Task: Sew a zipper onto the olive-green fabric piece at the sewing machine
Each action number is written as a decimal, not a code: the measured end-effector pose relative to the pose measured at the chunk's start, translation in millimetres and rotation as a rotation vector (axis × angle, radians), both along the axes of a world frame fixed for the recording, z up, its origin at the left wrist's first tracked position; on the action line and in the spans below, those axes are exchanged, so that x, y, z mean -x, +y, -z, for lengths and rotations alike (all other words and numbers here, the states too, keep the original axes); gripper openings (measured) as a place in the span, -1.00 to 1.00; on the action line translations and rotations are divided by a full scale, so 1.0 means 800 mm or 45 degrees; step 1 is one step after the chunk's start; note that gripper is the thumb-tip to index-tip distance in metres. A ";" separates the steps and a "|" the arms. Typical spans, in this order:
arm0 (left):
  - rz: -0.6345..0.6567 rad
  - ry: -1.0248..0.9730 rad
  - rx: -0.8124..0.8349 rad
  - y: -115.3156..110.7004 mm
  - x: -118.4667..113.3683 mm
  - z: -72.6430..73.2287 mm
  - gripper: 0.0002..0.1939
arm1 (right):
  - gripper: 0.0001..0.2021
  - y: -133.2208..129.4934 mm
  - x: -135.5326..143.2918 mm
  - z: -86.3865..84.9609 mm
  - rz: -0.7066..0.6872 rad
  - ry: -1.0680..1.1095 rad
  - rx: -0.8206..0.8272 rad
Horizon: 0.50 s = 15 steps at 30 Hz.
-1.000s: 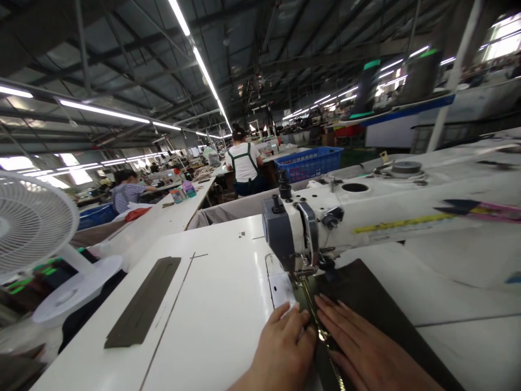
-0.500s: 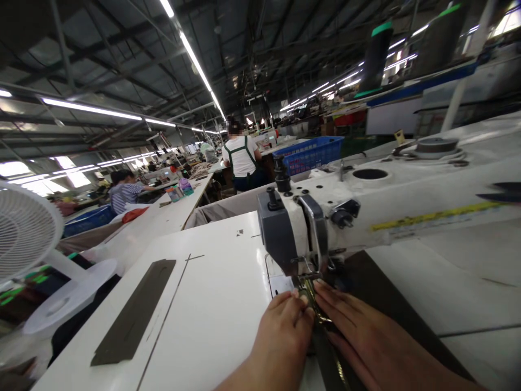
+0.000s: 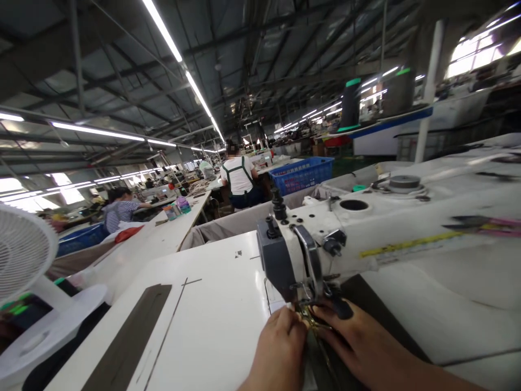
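Observation:
A strip of dark olive fabric with a gold-toothed zipper lies under the sewing machine head. My left hand is closed, its curled fingers gripping the zipper's left edge just in front of the presser foot. Beside it, my right hand rests with fingers stretched over the fabric at the zipper's right side. A dark lever end hangs over the back of that hand. The fingertips and the needle area are partly hidden.
Another dark fabric piece lies on the white table at left. A white fan stands farther left. Pink-handled snips and a yellow tape measure are at the right. Behind are a blue basket and seated co-workers.
The camera view has shifted, so the machine and table appear slightly lower and further left. Both hands stay at the machine; the right fingers are now more bent, and the snips' handles have come into view.

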<state>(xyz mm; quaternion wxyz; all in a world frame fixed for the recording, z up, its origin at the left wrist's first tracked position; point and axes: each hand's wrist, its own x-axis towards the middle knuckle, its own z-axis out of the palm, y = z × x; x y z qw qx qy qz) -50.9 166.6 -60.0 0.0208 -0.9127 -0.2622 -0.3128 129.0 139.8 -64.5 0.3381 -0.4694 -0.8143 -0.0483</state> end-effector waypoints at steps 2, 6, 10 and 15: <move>-0.028 -0.042 -0.169 -0.005 0.000 0.009 -0.83 | -0.78 0.004 0.000 0.006 0.097 -0.011 -0.100; -0.130 -0.081 -0.460 -0.009 -0.003 0.028 -0.78 | -0.74 0.011 0.001 0.008 0.192 -0.022 -0.222; -0.123 -0.032 -0.486 -0.010 -0.004 0.025 -0.81 | -0.82 0.014 0.001 0.000 0.205 -0.010 -0.041; -0.077 0.061 -0.384 -0.016 -0.003 0.007 -0.87 | -0.79 0.022 0.009 -0.002 0.382 -0.096 0.063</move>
